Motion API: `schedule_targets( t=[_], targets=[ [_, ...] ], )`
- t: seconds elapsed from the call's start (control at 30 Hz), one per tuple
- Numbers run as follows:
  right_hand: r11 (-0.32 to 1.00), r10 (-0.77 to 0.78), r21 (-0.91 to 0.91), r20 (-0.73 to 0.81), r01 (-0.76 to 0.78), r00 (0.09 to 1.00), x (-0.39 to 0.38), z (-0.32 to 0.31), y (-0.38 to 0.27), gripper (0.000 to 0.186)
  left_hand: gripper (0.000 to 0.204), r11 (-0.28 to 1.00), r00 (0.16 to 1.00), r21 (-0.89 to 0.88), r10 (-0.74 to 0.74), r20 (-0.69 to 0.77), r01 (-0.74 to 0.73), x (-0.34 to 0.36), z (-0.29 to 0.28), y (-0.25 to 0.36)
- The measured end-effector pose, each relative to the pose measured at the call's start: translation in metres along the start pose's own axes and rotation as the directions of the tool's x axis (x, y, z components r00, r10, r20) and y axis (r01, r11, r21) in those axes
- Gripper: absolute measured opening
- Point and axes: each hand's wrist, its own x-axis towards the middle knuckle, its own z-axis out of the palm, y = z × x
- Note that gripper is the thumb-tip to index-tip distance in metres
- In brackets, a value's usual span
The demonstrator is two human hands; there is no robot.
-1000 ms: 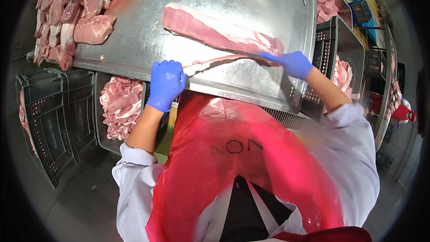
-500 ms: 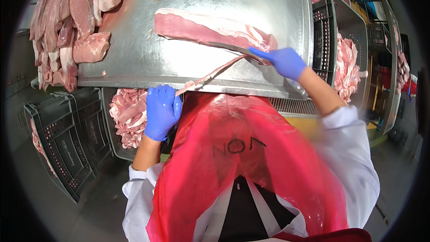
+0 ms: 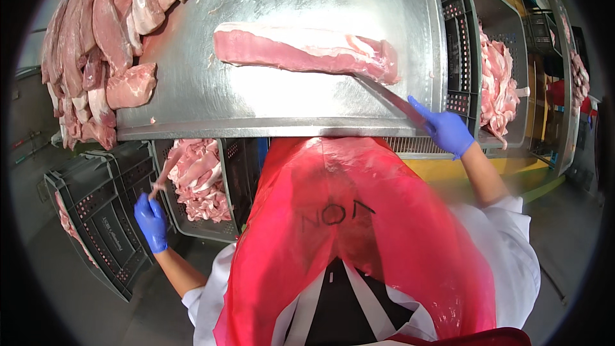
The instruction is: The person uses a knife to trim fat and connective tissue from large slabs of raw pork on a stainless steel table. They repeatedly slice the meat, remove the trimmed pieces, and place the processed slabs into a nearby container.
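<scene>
At twelve o'clock, a long slab of meat (image 3: pixel 282 54) lies on a metal table (image 3: pixel 275 102), smooth pink nearest, streaked with white fat beyond. At eight, the blue-gloved left hand (image 3: pixel 152 221) grips a thin pinkish strip (image 3: pixel 168 170); at three, the right hand (image 3: pixel 450 132) clasps a knife (image 3: pixel 392 99).

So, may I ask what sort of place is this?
Most likely a meat-cutting room: a slab of raw meat lies on a metal table, pieces of meat fill a dark crate, and the gloved right hand holds a knife.
</scene>
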Motion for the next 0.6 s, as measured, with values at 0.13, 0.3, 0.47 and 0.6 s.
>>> schedule_targets(
  t=[0.13,0.3,0.47,0.6],
  targets=[
    [0.836,0.044,0.547,-0.117,0.028,0.992,0.006,0.025,-0.003,0.070,0.025,0.923,0.942,-0.188,-0.325,0.083,0.335,-0.045,0.040,-0.073],
    [0.406,0.502,0.910,-0.149,-0.080,0.852,0.082,0.065,-0.063,0.072,0.060,0.822,0.713,0.544,-0.482,0.510,0.167,0.016,0.069,-0.089],
    [0.589,0.553,0.803,-0.318,-0.092,0.770,0.055,0.126,-0.097,0.077,0.044,0.915,0.911,0.035,0.396,0.113,-0.401,0.168,0.106,0.015],
    [0.431,0.654,0.895,-0.218,-0.120,0.725,0.082,0.121,-0.118,0.078,0.051,0.790,0.816,-0.209,0.567,-0.108,-0.577,0.281,0.139,0.165]
  ],
)
